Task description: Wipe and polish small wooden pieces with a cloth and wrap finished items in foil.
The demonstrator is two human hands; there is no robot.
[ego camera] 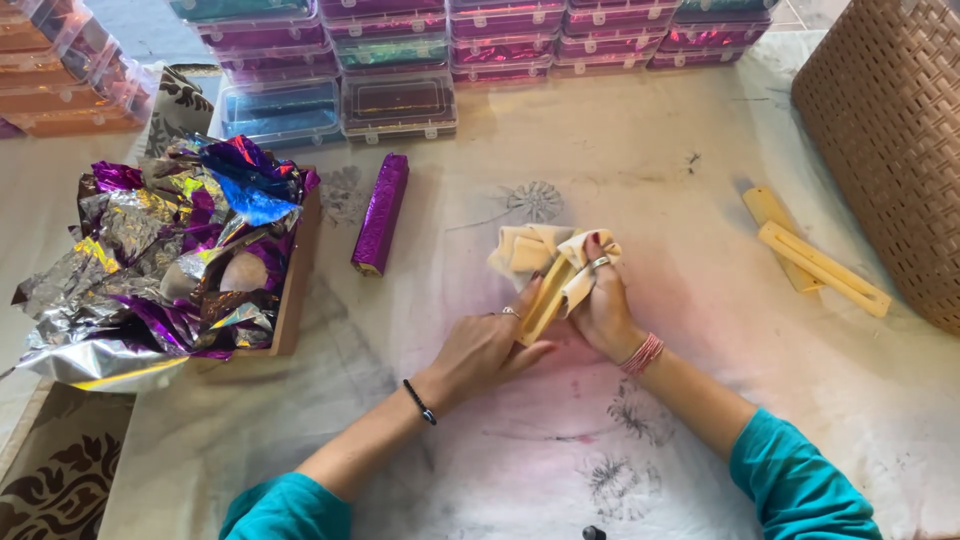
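Observation:
My left hand holds the near end of a long pale-yellow wooden stick-shaped mould over the white cloth-covered table. My right hand grips a crumpled cream cloth pressed against the mould's far end. A ring shows on each hand; a black band circles the left wrist, pink threads the right. Both sleeves are teal.
A purple foil-wrapped bar lies left of the hands. A wooden tray heaped with crumpled silver, purple and blue foil sits at left. Stacked clear plastic boxes line the far edge. Two more pale wooden moulds lie beside a woven basket.

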